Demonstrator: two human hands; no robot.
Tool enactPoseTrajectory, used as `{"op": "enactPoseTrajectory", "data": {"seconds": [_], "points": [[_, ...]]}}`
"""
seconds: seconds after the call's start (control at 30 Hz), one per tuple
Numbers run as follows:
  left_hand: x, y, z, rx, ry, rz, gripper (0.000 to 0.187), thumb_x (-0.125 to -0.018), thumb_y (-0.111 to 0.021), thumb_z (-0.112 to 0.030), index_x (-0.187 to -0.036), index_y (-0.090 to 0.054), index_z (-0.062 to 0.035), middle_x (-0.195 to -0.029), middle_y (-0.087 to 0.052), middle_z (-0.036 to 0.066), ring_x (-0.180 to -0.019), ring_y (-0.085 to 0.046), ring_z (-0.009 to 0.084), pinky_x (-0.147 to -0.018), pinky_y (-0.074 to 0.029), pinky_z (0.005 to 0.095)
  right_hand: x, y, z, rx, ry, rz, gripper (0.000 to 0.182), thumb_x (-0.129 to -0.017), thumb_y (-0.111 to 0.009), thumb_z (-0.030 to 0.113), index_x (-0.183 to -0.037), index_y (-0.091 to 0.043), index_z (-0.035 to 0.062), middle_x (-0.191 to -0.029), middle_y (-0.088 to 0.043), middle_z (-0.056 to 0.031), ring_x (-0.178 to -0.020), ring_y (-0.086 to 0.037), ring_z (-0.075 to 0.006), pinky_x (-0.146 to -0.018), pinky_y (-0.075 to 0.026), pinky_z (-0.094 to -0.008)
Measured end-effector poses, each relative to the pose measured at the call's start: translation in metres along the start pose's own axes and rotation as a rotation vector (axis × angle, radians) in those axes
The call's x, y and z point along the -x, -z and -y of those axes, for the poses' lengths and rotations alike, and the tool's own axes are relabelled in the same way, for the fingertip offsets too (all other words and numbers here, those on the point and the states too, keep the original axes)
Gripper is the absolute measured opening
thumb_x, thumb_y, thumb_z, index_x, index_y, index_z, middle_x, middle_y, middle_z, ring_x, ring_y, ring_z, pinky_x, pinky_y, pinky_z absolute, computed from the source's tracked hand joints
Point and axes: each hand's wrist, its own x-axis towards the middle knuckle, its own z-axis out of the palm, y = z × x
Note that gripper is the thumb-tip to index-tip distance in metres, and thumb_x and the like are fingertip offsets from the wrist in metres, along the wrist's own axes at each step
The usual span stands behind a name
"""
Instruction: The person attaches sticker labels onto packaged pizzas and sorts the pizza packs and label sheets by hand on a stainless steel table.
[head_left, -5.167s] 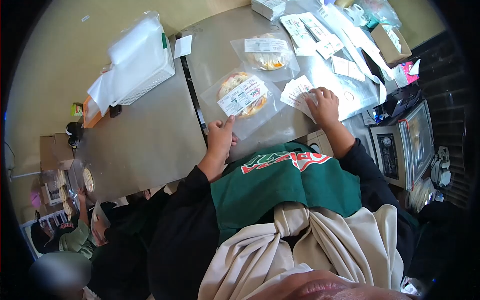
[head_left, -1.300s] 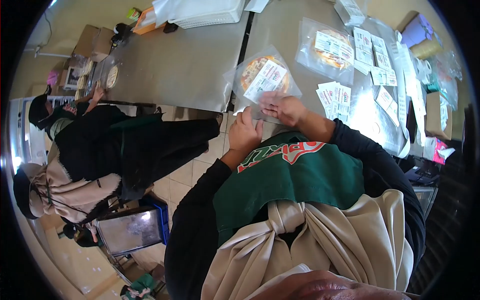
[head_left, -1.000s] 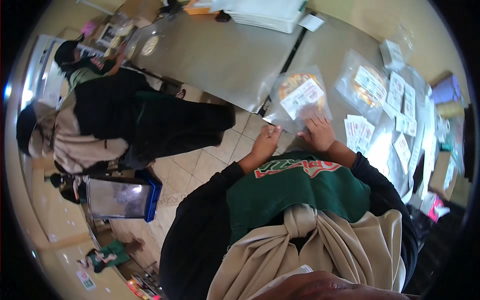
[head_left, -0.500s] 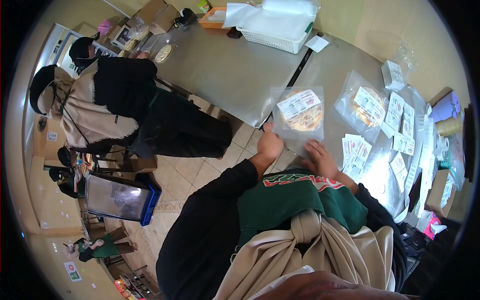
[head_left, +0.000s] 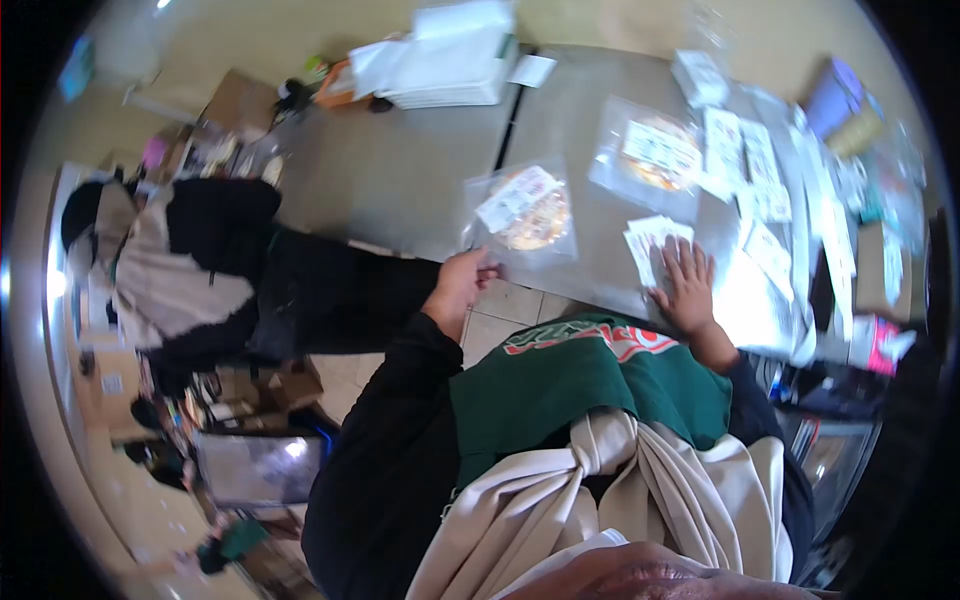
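- Clear plastic bag (head_left: 548, 256) with a pizza (head_left: 545, 224) in it, flat on the metal worktop (head_left: 605, 240) just beyond the fingers of the left hand (head_left: 459, 287).
- White printed label (head_left: 516, 198) slanting across the pizza's far left part, a little farther from those fingers.
- Left fingers curled in at the bag's near left corner; I cannot tell whether they pinch the plastic or only touch it.
- Fan of white printed cards (head_left: 652, 238) beneath the fingers of the right hand (head_left: 690, 300), which are spread wide over its right side.
- Second bagged pizza (head_left: 668, 180), also labelled, beyond the right fingers and slightly left.
- Rows of printed cards (head_left: 745, 150), beyond the right fingers and to their right; cardboard box (head_left: 882, 270) well out to the right.
- White basket (head_left: 445, 95), well beyond the left fingers; orange tray (head_left: 338, 87) left of it.
- Person in black and beige (head_left: 190, 260), well left of the left fingers.
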Motion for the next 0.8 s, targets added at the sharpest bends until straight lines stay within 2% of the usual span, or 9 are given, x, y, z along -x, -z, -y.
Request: {"op": "enactPoseTrajectory", "data": {"seconds": [0.03, 0.1, 0.2, 0.37, 0.47, 0.57, 0.67, 0.77, 0.8], "points": [[-0.014, 0.005, 0.000, -0.137, 0.009, 0.032, 0.015, -0.083, -0.061, -0.017, -0.074, -0.050, -0.0104, -0.067, -0.055, 0.004, -0.056, -0.050, 0.0136, -0.047, -0.041, 0.0279, 0.000, -0.007, -0.003, -0.027, 0.013, 0.002, 0.071, -0.079, -0.055, 0.053, -0.138, -0.038, 0.0180, -0.146, -0.029, -0.0132, -0.136, -0.022, -0.0358, -0.110, -0.010, -0.0560], [-0.004, -0.006, -0.012, -0.122, -0.089, -0.029, 0.011, -0.084, -0.057, -0.016, -0.078, -0.052, -0.0091, -0.060, -0.050, 0.001, -0.050, -0.045, 0.0101, -0.040, -0.035, 0.0247, 0.004, -0.005, -0.002, -0.021, 0.000, -0.034, 0.070, -0.080, -0.053, 0.056, -0.137, -0.040, 0.0188, -0.146, -0.030, -0.0123, -0.136, -0.023, -0.0337, -0.110, -0.009, -0.0551], [0.052, -0.047, -0.051, -0.174, -0.315, -0.073, 0.011, -0.084, -0.057, -0.013, -0.076, -0.051, -0.0095, -0.057, -0.046, 0.000, -0.048, -0.043, 0.0081, -0.039, -0.032, 0.0227, 0.004, -0.002, -0.001, -0.042, -0.024, -0.012, 0.069, -0.079, -0.053, 0.057, -0.136, -0.041, 0.0199, -0.145, -0.031, -0.0110, -0.136, -0.023, -0.0319, -0.111, -0.008, -0.0540], [0.126, -0.116, -0.120, -0.207, -0.597, 0.181, 0.006, -0.083, -0.057, -0.010, -0.080, -0.052, -0.0087, -0.060, -0.044, -0.002, -0.048, -0.041, 0.0085, -0.043, -0.033, 0.0218, 0.005, -0.003, -0.005, -0.083, -0.032, -0.032, 0.068, -0.078, -0.055, 0.057, -0.134, -0.043, 0.0213, -0.144, -0.033, -0.0096, -0.136, -0.024, -0.0302, -0.111, -0.007, -0.0531], [0.152, -0.160, -0.154, -0.235, -0.609, 0.365, 0.005, -0.084, -0.056, -0.009, -0.082, -0.053, -0.0072, -0.061, -0.044, -0.002, -0.051, -0.043, 0.0096, -0.047, -0.035, 0.0232, 0.006, -0.004, -0.005, -0.095, -0.037, -0.038, 0.068, -0.078, -0.055, 0.057, -0.134, -0.043, 0.0217, -0.144, -0.033, -0.0099, -0.136, -0.025, -0.0300, -0.111, -0.007, -0.0526], [0.163, -0.203, -0.172, -0.068, -0.615, 0.563, 0.004, -0.084, -0.056, -0.008, -0.084, -0.056, -0.0049, -0.060, -0.047, 0.001, -0.052, -0.045, 0.0118, -0.048, -0.038, 0.0256, 0.007, -0.005, -0.007, -0.109, -0.037, -0.060, 0.068, -0.078, -0.055, 0.057, -0.135, -0.042, 0.0223, -0.144, -0.033, -0.0101, -0.135, -0.026, -0.0294, -0.111, -0.008, -0.0524], [0.166, -0.239, -0.173, 0.064, -0.725, 0.625, 0.005, -0.084, -0.056, -0.008, -0.081, -0.054, -0.0050, -0.059, -0.047, 0.002, -0.053, -0.046, 0.0132, -0.051, -0.039, 0.0266, 0.006, -0.004, -0.007, -0.112, -0.043, -0.064, 0.068, -0.078, -0.055, 0.057, -0.135, -0.042, 0.0230, -0.144, -0.034, -0.0099, -0.135, -0.026, -0.0281, -0.111, -0.009, -0.0524], [0.138, -0.255, -0.150, 0.041, -0.665, 0.549, 0.008, -0.083, -0.057, -0.007, -0.077, -0.052, -0.0058, -0.058, -0.048, 0.003, -0.052, -0.046, 0.0138, -0.049, -0.039, 0.0270, 0.006, -0.003, -0.007, -0.118, -0.047, -0.057, 0.068, -0.078, -0.055, 0.057, -0.135, -0.042, 0.0229, -0.143, -0.034, -0.0098, -0.135, -0.026, -0.0276, -0.111, -0.010, -0.0520], [0.113, -0.258, -0.138, -0.028, -0.617, 0.501, 0.010, -0.081, -0.061, -0.010, -0.076, -0.053, -0.0082, -0.060, -0.048, 0.002, -0.052, -0.047, 0.0149, -0.047, -0.038, 0.0285, 0.006, -0.003, -0.007, -0.115, -0.051, -0.058, 0.067, -0.078, -0.055, 0.057, -0.135, -0.043, 0.0226, -0.143, -0.034, -0.0095, -0.135, -0.026, -0.0272, -0.111, -0.010, -0.0518]]}}
